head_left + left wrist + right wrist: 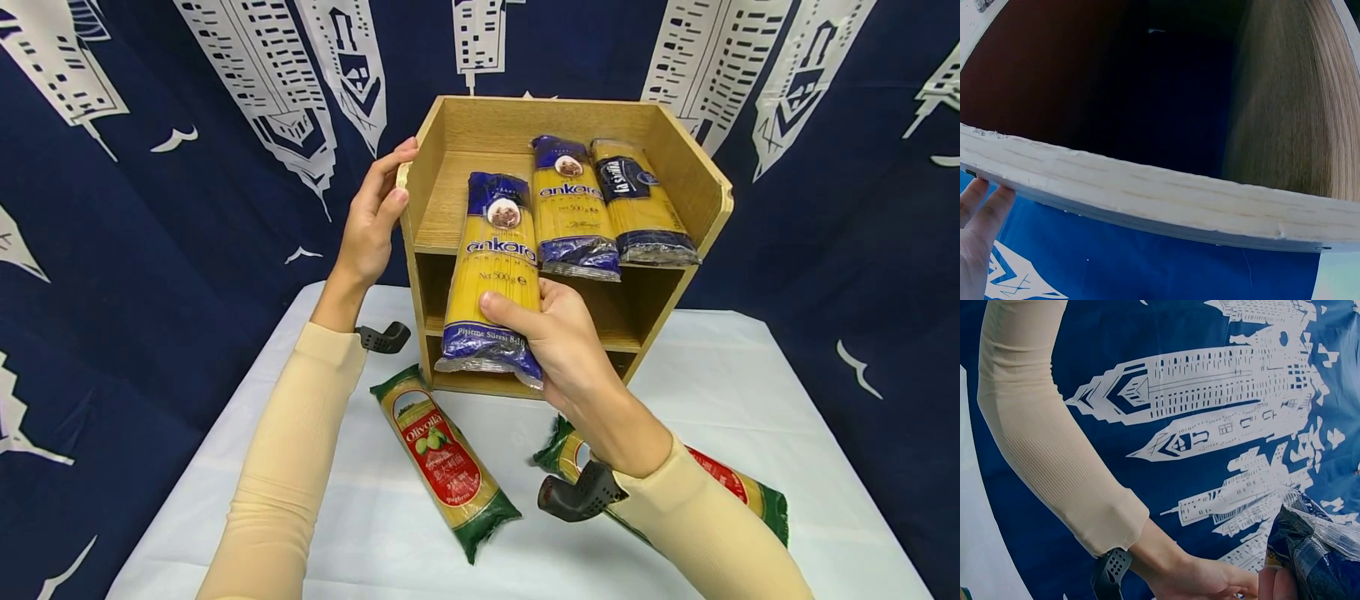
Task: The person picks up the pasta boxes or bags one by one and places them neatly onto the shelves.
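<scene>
My right hand point(570, 342) grips the lower end of a yellow and blue Ankara spaghetti packet point(498, 258), thumb across its front. The packet's upper end overlaps the top compartment of a wooden shelf unit point(465, 385). At the left side panel, my left hand point(375, 217) touches the outer face and front edge with fairly straight fingers; two fingers point(991, 209) show against the panel in the left wrist view. A second Ankara packet point(573, 208) and a dark-labelled yellow pasta packet point(645, 204) lie side by side on the top shelf, right of the held one.
On the white table point(360, 550), a green-ended Olivoilà spaghetti packet point(442, 458) lies in front of the shelf unit. Another green-ended packet point(772, 508) is partly hidden under my right forearm. A dark blue patterned cloth point(187, 333) hangs behind.
</scene>
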`<control>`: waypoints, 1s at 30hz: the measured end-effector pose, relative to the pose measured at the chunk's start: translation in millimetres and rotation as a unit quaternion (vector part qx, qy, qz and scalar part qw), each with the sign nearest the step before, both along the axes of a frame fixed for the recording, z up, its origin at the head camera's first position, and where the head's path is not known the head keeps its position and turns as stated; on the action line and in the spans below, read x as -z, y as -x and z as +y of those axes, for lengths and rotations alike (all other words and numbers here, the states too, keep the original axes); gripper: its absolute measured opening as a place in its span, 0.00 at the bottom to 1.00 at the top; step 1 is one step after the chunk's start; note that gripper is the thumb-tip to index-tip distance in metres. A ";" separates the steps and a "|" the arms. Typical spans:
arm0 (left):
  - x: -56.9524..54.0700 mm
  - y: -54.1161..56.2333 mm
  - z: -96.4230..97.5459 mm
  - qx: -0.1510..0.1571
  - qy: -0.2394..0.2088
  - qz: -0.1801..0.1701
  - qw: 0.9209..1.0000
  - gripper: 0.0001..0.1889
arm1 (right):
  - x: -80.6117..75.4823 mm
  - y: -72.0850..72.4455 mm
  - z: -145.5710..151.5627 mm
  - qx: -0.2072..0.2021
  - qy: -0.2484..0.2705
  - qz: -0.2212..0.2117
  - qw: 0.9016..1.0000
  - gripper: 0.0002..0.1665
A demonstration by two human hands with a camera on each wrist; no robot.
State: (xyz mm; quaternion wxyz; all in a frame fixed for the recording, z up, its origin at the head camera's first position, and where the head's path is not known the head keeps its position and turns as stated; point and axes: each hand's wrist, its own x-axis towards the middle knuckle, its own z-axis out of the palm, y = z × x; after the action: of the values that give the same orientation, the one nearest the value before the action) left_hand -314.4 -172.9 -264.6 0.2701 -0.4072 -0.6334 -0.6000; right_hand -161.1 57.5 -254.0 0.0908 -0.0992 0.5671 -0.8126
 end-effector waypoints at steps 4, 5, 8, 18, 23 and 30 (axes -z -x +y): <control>0.6 0.1 0.1 0.001 -0.002 -0.002 1.000 0.27 | -1.2 4.8 -1.9 0.006 0.010 -0.010 1.000 0.24; 0.6 0.1 0.2 0.002 -0.003 -0.002 1.000 0.26 | -1.2 6.0 -2.3 0.006 0.013 -0.012 1.000 0.24; 0.7 -0.3 0.6 0.002 -0.006 -0.003 1.000 0.26 | -1.2 7.0 -2.6 0.006 0.023 -0.016 1.000 0.23; -0.7 -0.4 0.9 -0.001 -0.007 0.001 1.000 0.27 | 1.0 -11.2 6.4 -0.034 0.054 0.013 0.998 0.34; 0.1 -0.1 0.9 0.001 -0.007 -0.001 1.000 0.27 | 1.7 -23.9 10.9 -0.033 0.059 0.019 0.998 0.46; 0.9 0.2 1.7 0.003 -0.010 -0.003 1.000 0.27 | 5.1 -35.1 9.9 -0.036 0.024 0.080 0.996 0.55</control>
State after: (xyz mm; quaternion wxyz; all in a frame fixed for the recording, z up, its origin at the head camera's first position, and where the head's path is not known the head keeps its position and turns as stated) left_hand -314.6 -171.2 -265.4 0.2707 -0.4049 -0.6270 -0.6079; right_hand -126.0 67.4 -259.1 0.0719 -0.1867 0.5485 -0.8118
